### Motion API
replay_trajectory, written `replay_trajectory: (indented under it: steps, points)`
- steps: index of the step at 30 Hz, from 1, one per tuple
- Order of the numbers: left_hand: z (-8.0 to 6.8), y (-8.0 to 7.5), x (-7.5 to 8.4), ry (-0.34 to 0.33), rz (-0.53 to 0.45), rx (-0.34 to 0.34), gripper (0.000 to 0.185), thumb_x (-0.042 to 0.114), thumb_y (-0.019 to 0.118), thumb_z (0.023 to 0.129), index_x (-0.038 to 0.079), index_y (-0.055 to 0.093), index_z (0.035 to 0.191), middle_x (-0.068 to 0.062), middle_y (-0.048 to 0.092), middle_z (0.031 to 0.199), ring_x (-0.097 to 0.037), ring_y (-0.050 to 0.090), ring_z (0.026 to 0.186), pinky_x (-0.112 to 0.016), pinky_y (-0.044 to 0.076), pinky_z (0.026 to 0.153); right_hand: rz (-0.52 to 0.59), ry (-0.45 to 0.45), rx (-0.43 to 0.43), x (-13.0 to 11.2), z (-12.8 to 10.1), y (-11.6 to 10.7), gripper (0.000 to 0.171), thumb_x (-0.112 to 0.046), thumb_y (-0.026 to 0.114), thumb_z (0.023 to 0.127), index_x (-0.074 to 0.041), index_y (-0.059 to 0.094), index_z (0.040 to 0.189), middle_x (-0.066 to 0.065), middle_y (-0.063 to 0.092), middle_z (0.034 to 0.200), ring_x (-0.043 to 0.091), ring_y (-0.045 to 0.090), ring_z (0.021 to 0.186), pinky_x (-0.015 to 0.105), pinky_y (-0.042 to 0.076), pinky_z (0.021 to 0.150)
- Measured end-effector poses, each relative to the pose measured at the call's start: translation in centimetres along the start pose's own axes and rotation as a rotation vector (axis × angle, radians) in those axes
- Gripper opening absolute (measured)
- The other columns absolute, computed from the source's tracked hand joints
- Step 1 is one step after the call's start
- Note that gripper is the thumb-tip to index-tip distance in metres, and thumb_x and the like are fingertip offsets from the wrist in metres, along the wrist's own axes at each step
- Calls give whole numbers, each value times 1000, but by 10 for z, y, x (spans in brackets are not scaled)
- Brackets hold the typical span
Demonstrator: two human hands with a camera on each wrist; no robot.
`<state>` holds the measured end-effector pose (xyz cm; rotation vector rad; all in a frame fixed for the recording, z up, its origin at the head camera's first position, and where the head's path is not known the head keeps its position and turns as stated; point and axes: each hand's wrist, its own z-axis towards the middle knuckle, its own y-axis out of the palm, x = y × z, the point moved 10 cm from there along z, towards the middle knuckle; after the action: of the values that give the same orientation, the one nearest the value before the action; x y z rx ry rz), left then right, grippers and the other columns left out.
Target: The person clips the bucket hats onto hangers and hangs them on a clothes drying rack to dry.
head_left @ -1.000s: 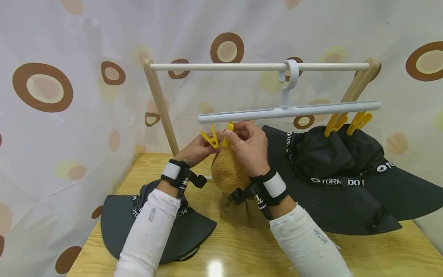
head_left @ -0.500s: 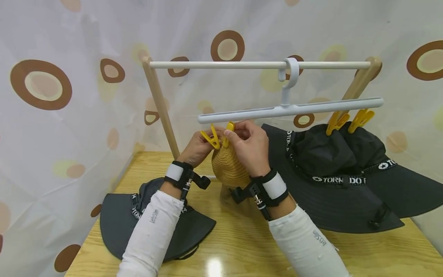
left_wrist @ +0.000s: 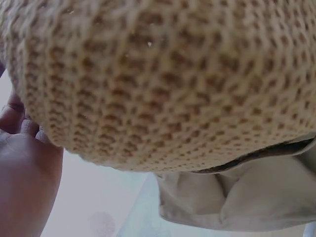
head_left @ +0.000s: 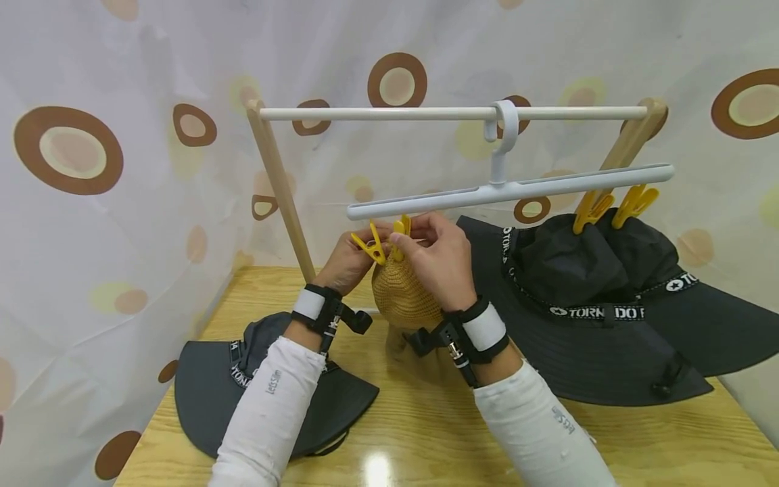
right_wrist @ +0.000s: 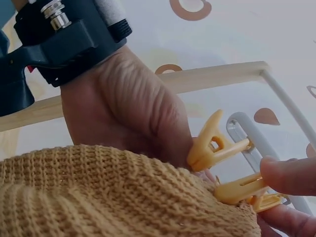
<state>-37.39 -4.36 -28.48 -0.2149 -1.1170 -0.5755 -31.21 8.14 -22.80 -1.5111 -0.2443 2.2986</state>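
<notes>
Curtain (head_left: 292, 61): a pale backdrop printed with brown and yellow circles, behind everything.
Desk (head_left: 438, 426): glossy wood grain, running beneath the hats.
Rack (head_left: 365, 113): wooden side posts joined by a white bar.
Clipped black sun hat (head_left: 566, 358): below the hanger's right end, lettered band showing; its folds leave unclear whether it is one hat or two.
Loose black sun hat (head_left: 207, 392): on the desk at the left, partly behind the left sleeve.
Hanger (head_left: 450, 201): white, slotted, hooked over the bar, its right end tilted higher.
Knitted hat (head_left: 398, 294): mustard, between the hands, its gathered top just below the hanger's left end; tan cloth (left_wrist: 237, 197) shows beneath it in the left wrist view.
Right hand (head_left: 447, 260): thumb and fingers nearly together, pinching one clothespin.
Left hand (head_left: 349, 264): reaching in behind the knitted top; its fingertips are hidden, so how far they are parted and what they hold cannot be told.
Pinched yellow clothespin (right_wrist: 239, 190): at the knit's edge; its bite is unclear.
Splayed yellow clothespin (right_wrist: 207, 145): beside it, handles spread, nearer the left hand.
Far yellow clothespins (head_left: 592, 213): two, standing on the clipped black sun hat's crown.
Clipping in hand: apparently seating the second clothespin on the knitted hat.
Clipping next: likely calls for checking that both clothespins grip the knit before the fingers ease off.
</notes>
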Motion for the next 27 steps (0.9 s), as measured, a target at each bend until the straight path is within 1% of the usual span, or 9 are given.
replay_trajectory:
  steps: [2, 5, 7, 9, 12, 15, 21, 24, 27]
  points:
    - [-1, -1, -2, -10, 14, 9, 29, 5, 62, 96, 30, 77, 99, 8, 68, 106, -8, 58, 103, -22, 49, 86, -3, 2, -2, 1, -1, 2, 30, -23, 75, 89, -4, 65, 109, 14, 73, 110, 26, 72, 96, 39, 58, 81]
    - [-2, -4, -3, -25, 61, 31, 19, 16, 67, 95, 32, 75, 102, 9, 68, 104, -9, 58, 99, -22, 49, 83, -1, -5, 16, 1, -3, 3, 32, -24, 76, 88, -4, 65, 110, 14, 70, 111, 28, 72, 94, 41, 58, 79]
    - [-4, -6, -3, -36, 108, 56, 16, 21, 68, 94, 29, 74, 106, 8, 68, 104, -10, 59, 97, -22, 49, 81, 6, -13, 35, 1, -4, 3, 32, -23, 76, 87, -4, 64, 110, 13, 70, 110, 28, 72, 92, 41, 58, 77]
    - [-6, -9, -4, -52, 153, 90, 19, 19, 67, 95, 21, 72, 113, 9, 67, 104, -9, 60, 98, -21, 50, 81, 10, -13, 55, 2, -4, 3, 32, -24, 76, 86, -4, 65, 109, 13, 69, 109, 28, 71, 90, 40, 58, 76]
    - [-10, -13, -3, -68, 219, 145, 26, 7, 62, 97, 3, 66, 123, 9, 66, 106, -8, 61, 103, -20, 51, 85, 9, -10, 73, 4, -5, 3, 32, -23, 76, 86, -4, 65, 110, 13, 70, 110, 28, 71, 90, 41, 58, 76]
    - [-15, -19, -2, -66, 276, 204, 29, 1, 60, 96, -8, 60, 124, 3, 66, 109, -8, 62, 105, -20, 51, 86, 5, -13, 78, 5, -4, 4, 33, -22, 75, 87, -4, 65, 114, 13, 70, 113, 28, 71, 90, 42, 59, 76]
    - [-23, -28, 7, -49, 429, 274, 25, 9, 57, 98, -4, 64, 119, -17, 65, 121, -8, 63, 102, -19, 52, 83, 0, -28, 78, 3, -2, 5, 33, -17, 72, 90, -4, 64, 119, 12, 71, 114, 28, 71, 88, 41, 57, 76]
    - [-27, -32, 10, -41, 453, 298, 26, 12, 55, 101, -2, 65, 120, -20, 64, 125, -7, 62, 103, -20, 53, 83, -11, -40, 77, 2, -3, 5, 29, -16, 70, 91, -5, 65, 117, 11, 71, 112, 28, 69, 87, 40, 55, 78]
    - [-31, -35, 11, -41, 465, 300, 27, 12, 54, 102, -2, 65, 122, -19, 65, 126, -8, 61, 106, -23, 53, 86, -21, -57, 69, 0, -4, 6, 26, -15, 69, 91, -5, 65, 116, 12, 70, 112, 29, 67, 89, 40, 54, 81]
